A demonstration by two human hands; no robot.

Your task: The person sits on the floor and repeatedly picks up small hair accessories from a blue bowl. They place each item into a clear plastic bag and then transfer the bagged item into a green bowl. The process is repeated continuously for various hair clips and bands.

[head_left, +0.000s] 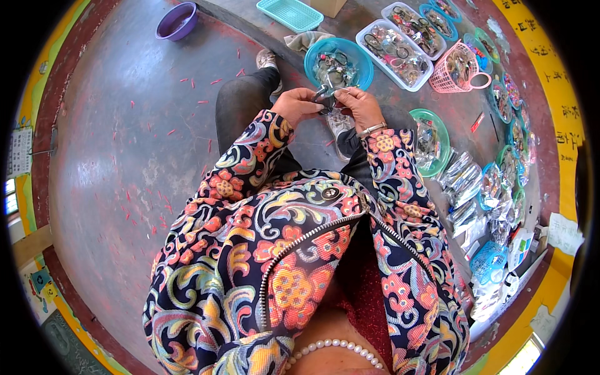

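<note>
Above the floor between my knees, my left hand [297,106] and my right hand [361,107] are close together, fingertips pinched. Between them is a small dark item with a clear, shiny part [325,99], too small to name. Both hands appear to grip it, one from each side. Just beyond the fingers stands a round blue basin [364,62] holding small items in clear plastic. My right wrist wears a bracelet [373,129]. To the right of that forearm sits a green round basin [444,141] with more small packets.
White trays [424,77] of small goods and a pink basket [441,82] stand at the far right. Clear packets [461,178] lie in heaps along the right. A turquoise tray [290,25] and purple basin [164,30] stand far off. Red scraps [183,80] litter the left floor.
</note>
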